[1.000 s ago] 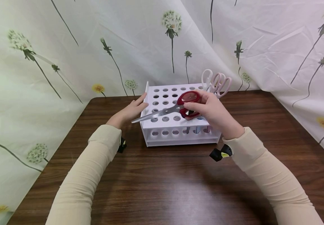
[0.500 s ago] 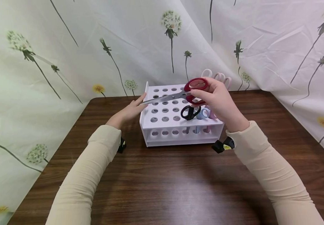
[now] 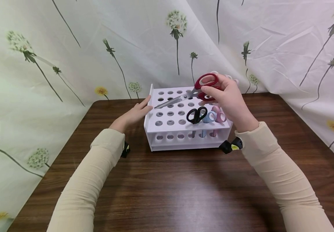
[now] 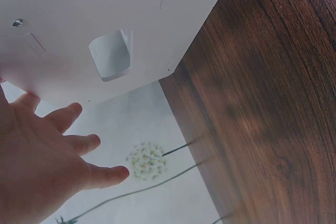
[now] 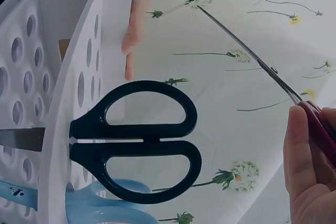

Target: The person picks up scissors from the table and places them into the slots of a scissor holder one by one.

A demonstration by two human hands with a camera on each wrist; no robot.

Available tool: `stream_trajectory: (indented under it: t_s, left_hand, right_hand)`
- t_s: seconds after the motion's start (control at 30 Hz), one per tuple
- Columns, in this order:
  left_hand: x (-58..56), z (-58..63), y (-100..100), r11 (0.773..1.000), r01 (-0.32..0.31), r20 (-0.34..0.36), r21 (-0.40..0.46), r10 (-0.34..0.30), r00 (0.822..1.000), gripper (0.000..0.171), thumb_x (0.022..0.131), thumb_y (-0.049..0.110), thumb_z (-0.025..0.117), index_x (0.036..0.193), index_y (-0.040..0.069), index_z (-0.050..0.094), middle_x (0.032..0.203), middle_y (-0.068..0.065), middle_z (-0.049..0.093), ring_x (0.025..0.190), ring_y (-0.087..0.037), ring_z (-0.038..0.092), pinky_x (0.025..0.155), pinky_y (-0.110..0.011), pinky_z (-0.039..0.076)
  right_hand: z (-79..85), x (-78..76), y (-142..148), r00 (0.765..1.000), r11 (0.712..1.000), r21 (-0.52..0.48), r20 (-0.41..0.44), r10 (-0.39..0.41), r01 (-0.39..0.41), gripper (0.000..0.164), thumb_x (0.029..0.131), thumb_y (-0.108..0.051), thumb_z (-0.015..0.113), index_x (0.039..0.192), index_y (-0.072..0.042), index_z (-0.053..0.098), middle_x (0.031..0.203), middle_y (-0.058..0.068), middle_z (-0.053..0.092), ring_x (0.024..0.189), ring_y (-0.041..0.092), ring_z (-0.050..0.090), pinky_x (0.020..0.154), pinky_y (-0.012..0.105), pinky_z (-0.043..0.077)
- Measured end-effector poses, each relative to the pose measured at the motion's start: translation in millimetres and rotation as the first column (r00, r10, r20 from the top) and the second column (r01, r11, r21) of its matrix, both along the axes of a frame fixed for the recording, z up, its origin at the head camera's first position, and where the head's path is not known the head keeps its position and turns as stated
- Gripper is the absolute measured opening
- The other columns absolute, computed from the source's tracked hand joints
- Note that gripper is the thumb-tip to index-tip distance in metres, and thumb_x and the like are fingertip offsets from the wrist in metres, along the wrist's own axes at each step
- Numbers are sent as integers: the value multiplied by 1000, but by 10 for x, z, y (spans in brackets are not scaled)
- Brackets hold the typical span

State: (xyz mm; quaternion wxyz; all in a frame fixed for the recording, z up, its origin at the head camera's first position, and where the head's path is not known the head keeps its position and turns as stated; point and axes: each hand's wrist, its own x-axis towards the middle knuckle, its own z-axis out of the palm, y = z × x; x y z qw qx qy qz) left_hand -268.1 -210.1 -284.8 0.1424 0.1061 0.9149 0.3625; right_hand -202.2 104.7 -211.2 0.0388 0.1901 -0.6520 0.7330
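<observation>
My right hand pinches red-handled scissors by the handles above the white rack. Their blades point left and slightly down, over the rack's holes. My left hand rests with extended fingers against the rack's left side panel; the left wrist view shows its fingers spread beside that panel. Black-handled scissors stand in the front row of holes, blades down. To their right are light blue scissors and pink scissors. Behind my right hand, more pale handles at the back right are mostly hidden.
The rack stands on a dark wooden table toward its back edge. A white cloth printed with dandelions hangs close behind. The left wrist view shows a rounded cutout in the rack's side panel.
My right hand has carried the red scissors up and back to the right, uncovering the black, blue and pink handles. My left hand has stayed at the rack's side.
</observation>
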Motion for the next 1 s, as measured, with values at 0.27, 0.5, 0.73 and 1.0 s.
stream_trajectory:
  t_s: [0.27,0.5,0.73,1.0]
  left_hand:
    - [2,-11,-1,1000,0,0,-1,0,1000,61,95,54,31,146,41,0,153,0,1,136,-25,-15,105,-55,1]
    - [0,-4,3,1000,-12,12,-2,12,1000,60,95,53,30,145,43,-1,153,-2,1,136,-25,-15,104,-56,1]
    - [3,6,11,1000,-12,15,6,12,1000,60,96,52,31,146,43,0,153,-2,1,136,-25,-15,104,-56,1]
    - [19,11,18,1000,-22,22,7,22,1000,59,96,51,30,145,44,0,153,-4,-1,136,-25,-14,104,-56,1]
  right_hand:
    - [-5,-40,16,999,999,3,-12,-37,37,19,86,-3,63,104,0,59,100,17,57,84,25,61,69,32,53]
    - [-5,-54,17,998,998,19,-12,-59,60,19,85,-4,64,104,0,60,100,17,57,86,26,60,71,31,53]
    - [10,-62,10,996,995,33,-23,-90,91,24,84,-6,66,106,2,60,97,16,58,84,26,60,72,29,52]
    - [1,-88,5,996,997,9,-34,-79,79,22,83,-3,67,104,3,60,97,18,57,82,24,62,68,31,53]
